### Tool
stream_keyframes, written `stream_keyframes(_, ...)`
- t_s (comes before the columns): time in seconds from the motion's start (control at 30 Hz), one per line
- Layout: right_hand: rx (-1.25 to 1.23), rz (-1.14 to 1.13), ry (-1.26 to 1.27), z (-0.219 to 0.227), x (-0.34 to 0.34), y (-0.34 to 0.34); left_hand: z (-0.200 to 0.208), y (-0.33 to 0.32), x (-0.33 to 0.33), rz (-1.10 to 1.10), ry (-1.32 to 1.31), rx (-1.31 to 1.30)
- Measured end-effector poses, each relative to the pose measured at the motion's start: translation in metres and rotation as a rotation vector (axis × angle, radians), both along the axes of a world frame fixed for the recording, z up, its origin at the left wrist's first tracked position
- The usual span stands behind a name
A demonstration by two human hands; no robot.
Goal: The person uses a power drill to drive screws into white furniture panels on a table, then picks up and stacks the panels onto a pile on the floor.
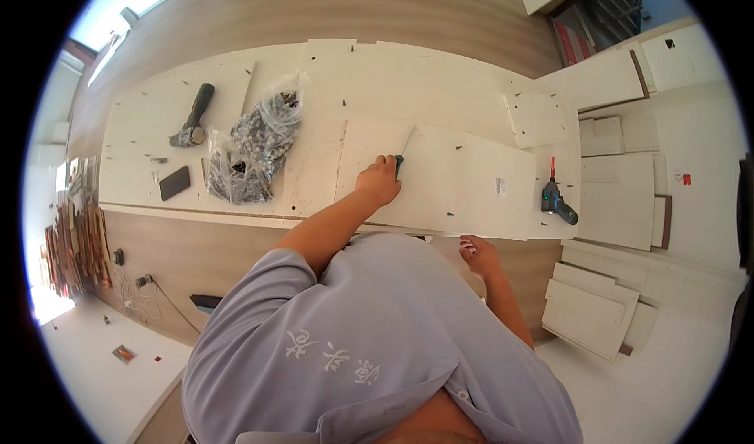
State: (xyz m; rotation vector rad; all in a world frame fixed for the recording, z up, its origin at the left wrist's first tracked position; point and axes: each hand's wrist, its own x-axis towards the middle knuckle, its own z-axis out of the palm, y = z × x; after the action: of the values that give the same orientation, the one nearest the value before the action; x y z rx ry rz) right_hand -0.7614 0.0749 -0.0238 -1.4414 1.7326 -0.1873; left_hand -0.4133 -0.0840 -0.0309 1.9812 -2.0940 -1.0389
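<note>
1. The green-handled tool point(399, 163) sits between the table's point(377, 75) long edges, gripped by my left hand point(380, 181); a slip could scratch the panel point(471, 181).
2. My right hand point(478, 257) curls by the near edge; I can't tell its grip.
3. Knocked, the drill point(556, 200) could fall off the right edge.

The broad white rectangular boards point(440, 178) have smooth, matt faces and one rough, crumbly-looking edge. The crinkled clear plastic bags point(259, 147) are glossy and enclose small, dark, shiny pieces. The slim dark-green-handled tool point(399, 163) has a pale, straight shaft, probably metal, though too small here to settle. The grey short-sleeved shirt point(393, 295) is matt cloth; the streaked brown floor point(353, 12) is smooth and wood-like.
</note>
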Motion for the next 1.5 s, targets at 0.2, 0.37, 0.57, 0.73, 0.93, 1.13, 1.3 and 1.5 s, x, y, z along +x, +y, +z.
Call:
stream_keyframes(0.2,0.027,-0.031,0.004,0.0,-0.003,0.004,-0.024,0.006,0.078,0.242,0.121,-0.128)
stream_keyframes(0.37,-0.037,-0.083,0.001,-0.016,-0.028,0.02,-0.036,0.018,0.175,0.375,-0.031,-0.303)
stream_keyframes(0.57,-0.291,-0.3,0.217,-0.031,-0.096,0.005,-0.023,0.023,0.157,0.291,-0.155,-0.424)
stream_keyframes(0.73,-0.269,-0.551,0.445,-0.031,-0.148,-0.033,-0.039,0.08,0.095,0.228,0.043,-0.207)
stream_keyframes(0.93,-0.141,-0.518,0.444,-0.047,-0.142,-0.059,-0.054,0.124,0.062,0.35,0.05,-0.207)
stream_keyframes(1.13,-0.083,-0.542,0.275,-0.044,-0.149,-0.022,-0.033,0.099,0.061,0.584,0.042,-0.099)
stream_keyframes(1.3,0.149,-0.66,-0.039,-0.056,-0.181,0.034,-0.027,0.142,0.068,0.687,-0.134,-0.005)
stream_keyframes(1.5,0.359,-0.871,-0.527,-0.084,-0.205,0.031,-0.06,0.197,0.074,0.863,-0.161,0.202)
